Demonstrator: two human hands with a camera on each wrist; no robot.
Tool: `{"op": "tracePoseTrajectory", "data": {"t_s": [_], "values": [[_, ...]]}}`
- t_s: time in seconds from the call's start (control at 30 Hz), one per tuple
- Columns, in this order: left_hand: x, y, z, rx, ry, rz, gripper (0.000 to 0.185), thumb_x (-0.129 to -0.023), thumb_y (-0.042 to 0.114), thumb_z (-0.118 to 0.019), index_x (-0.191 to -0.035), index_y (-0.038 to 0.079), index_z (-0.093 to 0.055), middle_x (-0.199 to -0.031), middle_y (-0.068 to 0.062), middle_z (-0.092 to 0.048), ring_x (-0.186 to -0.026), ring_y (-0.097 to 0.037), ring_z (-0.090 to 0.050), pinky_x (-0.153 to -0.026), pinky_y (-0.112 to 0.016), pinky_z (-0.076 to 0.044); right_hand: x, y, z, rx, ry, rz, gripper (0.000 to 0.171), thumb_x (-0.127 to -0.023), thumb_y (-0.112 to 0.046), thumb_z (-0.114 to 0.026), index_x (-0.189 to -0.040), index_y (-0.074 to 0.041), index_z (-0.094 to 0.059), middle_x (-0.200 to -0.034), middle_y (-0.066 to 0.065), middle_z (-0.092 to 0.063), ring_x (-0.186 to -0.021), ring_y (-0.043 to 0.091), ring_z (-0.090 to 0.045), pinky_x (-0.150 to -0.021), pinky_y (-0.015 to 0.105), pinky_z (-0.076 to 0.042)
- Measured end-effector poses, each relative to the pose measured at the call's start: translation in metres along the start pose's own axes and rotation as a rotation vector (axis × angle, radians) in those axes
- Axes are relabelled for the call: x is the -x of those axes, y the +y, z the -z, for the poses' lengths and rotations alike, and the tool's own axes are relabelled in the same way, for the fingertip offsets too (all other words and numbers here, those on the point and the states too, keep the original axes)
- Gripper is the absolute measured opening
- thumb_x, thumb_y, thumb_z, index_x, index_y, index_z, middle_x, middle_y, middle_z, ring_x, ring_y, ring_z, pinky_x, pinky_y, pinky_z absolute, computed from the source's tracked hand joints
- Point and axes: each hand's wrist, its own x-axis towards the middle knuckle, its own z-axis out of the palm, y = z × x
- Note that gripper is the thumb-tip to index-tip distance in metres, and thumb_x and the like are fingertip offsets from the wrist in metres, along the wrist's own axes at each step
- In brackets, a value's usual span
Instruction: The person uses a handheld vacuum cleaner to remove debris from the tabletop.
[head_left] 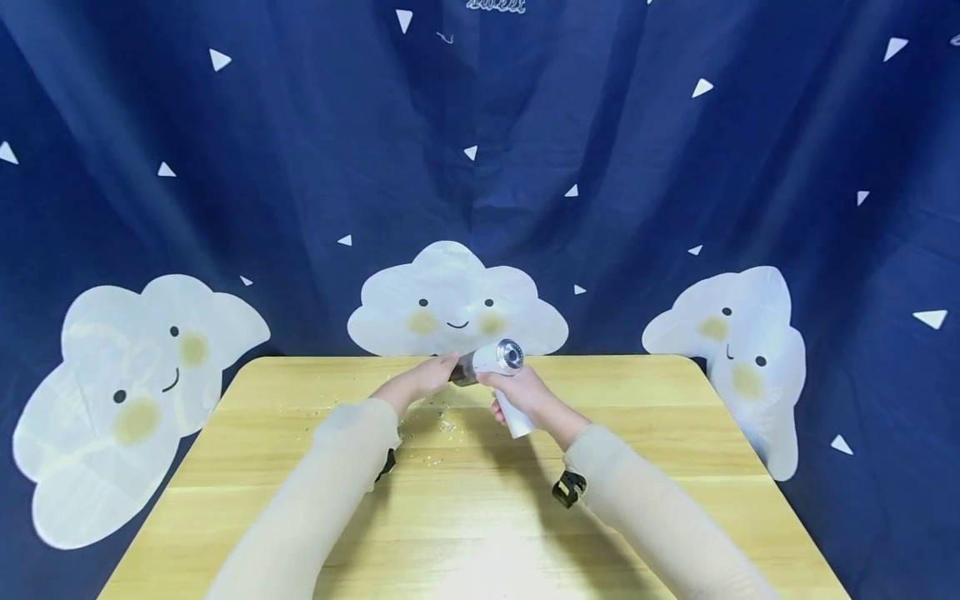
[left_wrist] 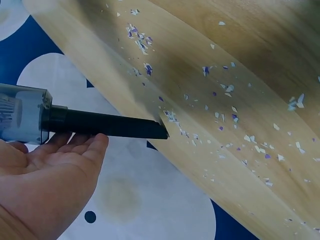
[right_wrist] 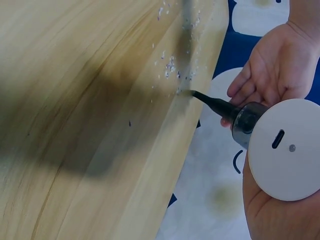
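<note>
Vacuum (head_left: pixel 498 360) sits above the table's (head_left: pixel 637 467) far middle from overhead, your right hand (head_left: pixel 525 393) gripping its handle, left hand (head_left: pixel 420 382) at its front. Left wrist: open palm (left_wrist: pixel 45 175) under the black nozzle (left_wrist: pixel 107 125) near scraps (left_wrist: pixel 225 115). Right wrist: vacuum's (right_wrist: pixel 285 147) white base faces you.

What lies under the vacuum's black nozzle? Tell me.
Under the nozzle lie the left hand's open fingers, touching it from below; beneath its tip, the wooden table strewn with paper scraps. Anything beneath the palm is hidden.
</note>
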Motion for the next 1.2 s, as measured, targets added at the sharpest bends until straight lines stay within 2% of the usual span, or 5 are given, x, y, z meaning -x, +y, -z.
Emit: {"op": "tracePoseTrajectory", "data": {"t_s": [0.23, 0.5, 0.93, 1.2], "values": [[0.004, 0.000, 0.001, -0.046, 0.001, -0.004, 0.071, -0.107, 0.053, -0.011, -0.155, 0.006, -0.034, -0.156, -0.023, -0.036, -0.143, -0.043, -0.032, -0.117, -0.061, -0.022, 0.002, -0.005, 0.003, 0.024, -0.016, -0.023, 0.034, -0.092, -0.030, -0.070, -0.107, -0.002, -0.057, -0.063, 0.010, -0.059, -0.048, 0.017, -0.057, -0.047, 0.030, -0.053], [0.010, 0.006, 0.000, -0.061, -0.009, -0.002, 0.072, -0.107, 0.054, -0.011, -0.154, 0.005, -0.037, -0.154, -0.024, -0.039, -0.141, -0.044, -0.036, -0.116, -0.061, -0.024, 0.005, -0.009, 0.007, 0.054, -0.026, -0.052, 0.036, -0.092, -0.033, -0.070, -0.107, -0.003, -0.056, -0.062, 0.010, -0.059, -0.047, 0.018, -0.057, -0.044, 0.029, -0.051], [0.014, 0.009, -0.008, -0.070, 0.010, -0.026, 0.068, -0.110, 0.044, -0.013, -0.147, -0.004, -0.043, -0.146, -0.026, -0.048, -0.137, -0.043, -0.042, -0.116, -0.056, -0.029, 0.009, -0.007, 0.013, 0.067, -0.052, -0.038, 0.040, -0.091, -0.032, -0.070, -0.113, -0.003, -0.056, -0.068, 0.010, -0.058, -0.048, 0.018, -0.057, -0.043, 0.028, -0.050], [0.019, 0.013, -0.012, -0.053, -0.010, -0.007, 0.068, -0.111, 0.042, -0.012, -0.146, -0.006, -0.043, -0.147, -0.026, -0.047, -0.138, -0.042, -0.041, -0.117, -0.055, -0.028, 0.012, -0.010, 0.020, 0.083, -0.096, -0.021, 0.045, -0.092, -0.030, -0.070, -0.124, -0.002, -0.054, -0.073, 0.010, -0.057, -0.050, 0.018, -0.056, -0.046, 0.029, -0.051]]}}
